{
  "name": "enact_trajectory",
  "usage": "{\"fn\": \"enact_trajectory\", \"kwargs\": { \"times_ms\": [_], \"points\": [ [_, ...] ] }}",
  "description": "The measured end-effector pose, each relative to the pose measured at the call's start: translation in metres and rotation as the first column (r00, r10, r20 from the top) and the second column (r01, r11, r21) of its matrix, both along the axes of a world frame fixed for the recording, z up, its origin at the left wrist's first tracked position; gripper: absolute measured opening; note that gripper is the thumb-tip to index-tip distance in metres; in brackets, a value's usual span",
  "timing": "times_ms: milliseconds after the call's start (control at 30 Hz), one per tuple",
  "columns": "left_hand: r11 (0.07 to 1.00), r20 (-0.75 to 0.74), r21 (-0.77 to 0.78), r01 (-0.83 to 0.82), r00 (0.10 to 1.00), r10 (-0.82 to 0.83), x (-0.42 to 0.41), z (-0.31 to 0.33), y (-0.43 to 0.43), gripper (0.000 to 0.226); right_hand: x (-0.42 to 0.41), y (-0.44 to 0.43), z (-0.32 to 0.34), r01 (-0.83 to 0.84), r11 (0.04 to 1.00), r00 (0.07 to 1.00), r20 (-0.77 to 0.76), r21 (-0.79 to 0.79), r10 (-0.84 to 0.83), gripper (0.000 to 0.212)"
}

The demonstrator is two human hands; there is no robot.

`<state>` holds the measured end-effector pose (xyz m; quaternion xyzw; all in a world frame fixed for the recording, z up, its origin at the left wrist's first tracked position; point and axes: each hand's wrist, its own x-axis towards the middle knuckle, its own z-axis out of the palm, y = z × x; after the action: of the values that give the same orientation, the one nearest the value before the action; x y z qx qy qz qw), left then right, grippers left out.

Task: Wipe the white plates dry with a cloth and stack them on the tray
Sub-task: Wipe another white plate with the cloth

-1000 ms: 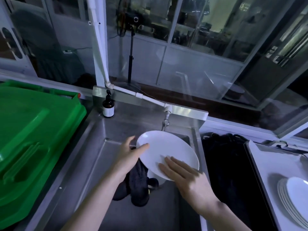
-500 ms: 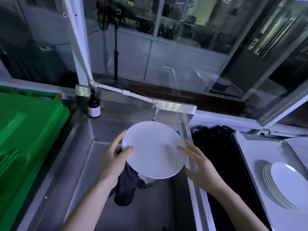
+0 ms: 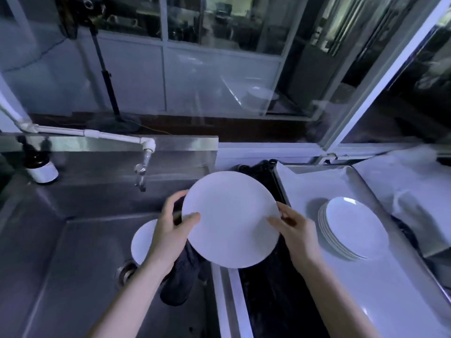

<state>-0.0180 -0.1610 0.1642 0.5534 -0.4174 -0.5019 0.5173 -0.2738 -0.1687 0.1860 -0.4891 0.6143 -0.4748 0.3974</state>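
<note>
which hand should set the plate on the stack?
Likely right. The right hand grips the plate on the side facing the stack on the tray; the left hand is over the sink and also holds the cloth.

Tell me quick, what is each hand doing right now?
Left hand: grips the plate by its left edge, dark cloth hanging under it.
Right hand: grips the plate by its right edge.

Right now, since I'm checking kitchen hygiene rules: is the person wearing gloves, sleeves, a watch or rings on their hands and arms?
No. The left hand and right hand are bare, with no gloves and no rings that show. The left forearm and right forearm are uncovered down to the picture's bottom edge: no sleeve, watch or bracelet is in view.
</note>
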Motion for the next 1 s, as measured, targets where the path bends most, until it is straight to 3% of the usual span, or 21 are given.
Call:
{"fn": "enact_trajectory", "kwargs": {
  "times_ms": [300, 467, 600, 700, 1000],
  "points": [
    [0.965, -0.012, 0.076, 0.251, 0.968, -0.251, -0.178, 0.001, -0.052, 0.048, -0.194, -0.002, -0.019, 0.159, 0.981, 0.987, -0.044, 0.107, -0.155, 0.01],
    [0.888, 0.019, 0.109, 0.447, 0.892, -0.451, -0.252, -0.004, -0.079, 0.058, -0.272, -0.007, -0.032, 0.31, 0.946, 0.951, -0.014, 0.097, -0.31, 0.031],
    [0.809, 0.077, 0.166, 0.564, 0.811, -0.58, -0.296, -0.015, -0.103, 0.073, -0.32, -0.021, -0.05, 0.392, 0.917, 0.919, -0.071, 0.076, -0.387, 0.035],
    [0.774, 0.098, 0.204, 0.6, 0.774, -0.626, -0.322, -0.023, -0.119, 0.076, -0.347, -0.033, -0.063, 0.394, 0.914, 0.91, -0.184, 0.098, -0.373, 0.012],
    [0.711, 0.158, 0.354, 0.607, 0.711, -0.685, -0.369, -0.059, -0.154, 0.08, -0.38, -0.058, -0.099, 0.465, 0.864, 0.872, -0.268, 0.195, -0.409, 0.023]
  ]
}}
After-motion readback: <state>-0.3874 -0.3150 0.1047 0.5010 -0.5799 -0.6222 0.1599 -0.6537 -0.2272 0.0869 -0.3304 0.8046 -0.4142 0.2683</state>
